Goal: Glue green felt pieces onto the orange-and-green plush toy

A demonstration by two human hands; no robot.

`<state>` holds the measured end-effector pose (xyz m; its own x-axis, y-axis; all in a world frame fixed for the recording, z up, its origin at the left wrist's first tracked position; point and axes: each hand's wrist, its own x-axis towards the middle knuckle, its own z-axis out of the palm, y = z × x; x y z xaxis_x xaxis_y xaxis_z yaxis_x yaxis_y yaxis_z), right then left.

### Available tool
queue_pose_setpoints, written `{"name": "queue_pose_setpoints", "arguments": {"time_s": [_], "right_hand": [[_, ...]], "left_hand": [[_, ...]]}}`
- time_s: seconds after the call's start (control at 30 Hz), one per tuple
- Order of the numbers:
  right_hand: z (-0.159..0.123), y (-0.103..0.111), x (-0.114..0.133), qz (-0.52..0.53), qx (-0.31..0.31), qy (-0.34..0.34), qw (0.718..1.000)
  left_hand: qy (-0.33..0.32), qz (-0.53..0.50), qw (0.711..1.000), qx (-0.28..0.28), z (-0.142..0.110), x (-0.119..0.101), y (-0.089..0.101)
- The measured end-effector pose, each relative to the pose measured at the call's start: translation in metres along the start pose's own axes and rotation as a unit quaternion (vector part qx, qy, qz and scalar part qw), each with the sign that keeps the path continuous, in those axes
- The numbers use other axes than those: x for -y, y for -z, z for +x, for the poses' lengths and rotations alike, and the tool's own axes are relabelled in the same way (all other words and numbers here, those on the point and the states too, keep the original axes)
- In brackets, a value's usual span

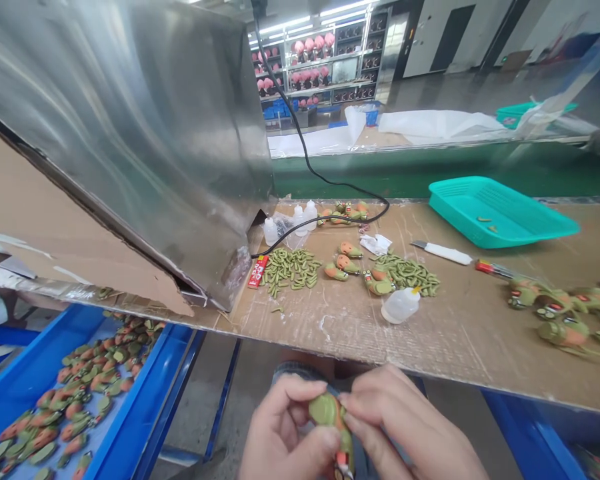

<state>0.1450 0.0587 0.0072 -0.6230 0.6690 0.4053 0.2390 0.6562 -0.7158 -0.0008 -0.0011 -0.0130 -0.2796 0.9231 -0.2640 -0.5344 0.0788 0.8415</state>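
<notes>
Between our left hand (280, 433) and right hand (400, 433): one green toy figure (333, 420), pinched by both, long axis pointing down toward us.

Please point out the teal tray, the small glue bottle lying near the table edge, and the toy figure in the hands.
teal tray (530, 230): head view, near rim.
glue bottle (399, 306): head view, body.
toy figure (325, 409): head view, green top.

Head cam, fwd & down, close over workbench (430, 333)
</notes>
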Motion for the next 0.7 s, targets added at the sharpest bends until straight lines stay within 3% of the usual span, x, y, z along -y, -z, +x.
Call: {"name": "queue_pose_setpoints", "arguments": {"time_s": [0.1,0.2,0.3,0.4,0.47,0.57,0.6,0.7], "right_hand": [[-0.005,-0.002,-0.012,-0.054,-0.006,0.005,0.999],[-0.017,0.001,-0.028,-0.098,0.037,0.037,0.994],[-0.033,0.018,-0.054,-0.170,-0.023,-0.010,0.985],[-0.047,0.055,-0.092,-0.288,-0.090,-0.076,0.950],[-0.053,0.081,-0.115,-0.387,-0.134,-0.078,0.909],[-0.051,0.101,-0.130,-0.435,-0.196,-0.119,0.871],[-0.048,0.099,-0.130,-0.414,-0.207,-0.134,0.876],[-0.031,0.070,-0.125,-0.247,-0.184,-0.193,0.932]], "left_hand": [[0.055,0.051,0.996,0.052,0.016,0.006,0.001],[0.047,0.086,0.992,0.080,0.029,0.018,-0.010],[0.035,0.146,0.982,0.110,0.044,0.026,-0.024],[-0.026,0.255,0.961,0.108,0.070,0.017,-0.030],[-0.100,0.330,0.935,0.080,0.093,0.005,-0.030],[-0.196,0.406,0.890,0.071,0.130,-0.012,-0.033],[-0.216,0.420,0.878,0.080,0.141,-0.015,-0.035],[-0.238,0.438,0.859,0.114,0.167,-0.018,-0.045]]}}
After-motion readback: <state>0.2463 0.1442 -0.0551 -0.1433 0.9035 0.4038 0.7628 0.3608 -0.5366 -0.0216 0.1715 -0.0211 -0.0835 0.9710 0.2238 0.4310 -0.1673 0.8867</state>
